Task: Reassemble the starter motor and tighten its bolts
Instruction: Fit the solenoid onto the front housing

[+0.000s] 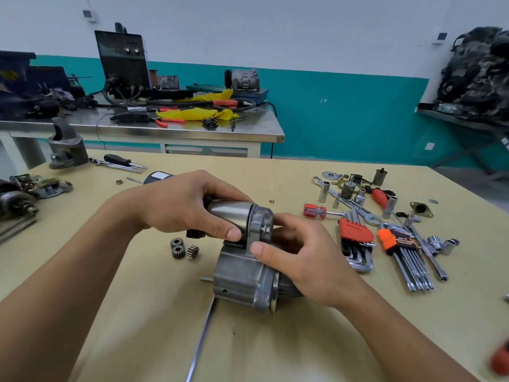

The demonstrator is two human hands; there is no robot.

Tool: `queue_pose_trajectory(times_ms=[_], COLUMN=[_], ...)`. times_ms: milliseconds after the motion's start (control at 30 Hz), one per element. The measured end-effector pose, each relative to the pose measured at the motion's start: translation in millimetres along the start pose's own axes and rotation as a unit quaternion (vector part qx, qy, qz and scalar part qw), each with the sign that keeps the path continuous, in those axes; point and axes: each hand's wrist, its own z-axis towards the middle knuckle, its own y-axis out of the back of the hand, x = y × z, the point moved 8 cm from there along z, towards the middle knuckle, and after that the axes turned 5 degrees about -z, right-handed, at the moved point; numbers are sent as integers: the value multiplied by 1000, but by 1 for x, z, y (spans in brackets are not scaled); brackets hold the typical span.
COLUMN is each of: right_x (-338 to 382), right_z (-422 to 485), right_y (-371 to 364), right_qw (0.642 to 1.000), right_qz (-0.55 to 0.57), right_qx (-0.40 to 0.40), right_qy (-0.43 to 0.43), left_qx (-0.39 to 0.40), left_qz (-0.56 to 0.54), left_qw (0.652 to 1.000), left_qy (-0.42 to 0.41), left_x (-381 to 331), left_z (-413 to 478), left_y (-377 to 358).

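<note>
The starter motor (239, 279) lies on the tan table (137, 312) in the middle of the view, a grey metal housing with a shiny solenoid cylinder (230, 212) on top. My left hand (187, 205) grips the solenoid cylinder from above, thumb on its near side. My right hand (300, 257) holds the right end of the housing, thumb on the flange just below a bolt head (265, 229). Three small pinion gears (183, 248) sit on the table left of the motor. A long thin rod (202, 337) runs from under the motor toward me.
Hex key sets (355, 238), sockets (323, 191), wrenches and a red screwdriver (316, 210) are spread on the right. A nose housing (67, 150), ratchet (115, 165) and other starter parts (19, 199) lie at the left. A steel bench (165, 128) with a welder stands behind.
</note>
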Motion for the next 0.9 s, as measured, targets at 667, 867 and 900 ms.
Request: queue_pose_trajectory(times_ms=[667, 867, 900], right_x=[2, 2, 3], right_z=[0, 0, 0], right_y=[0, -2, -3], right_qw=[983, 984, 983], right_qz=[186, 179, 181], right_qx=[-4, -4, -3], right_qy=[13, 22, 26], left_qx=[-2, 7, 5], left_qz=[-72, -89, -85], left_qw=[997, 996, 996], left_qy=[-33, -29, -30], left_x=[21, 22, 21], left_z=[8, 12, 12], left_y=[3, 3, 3])
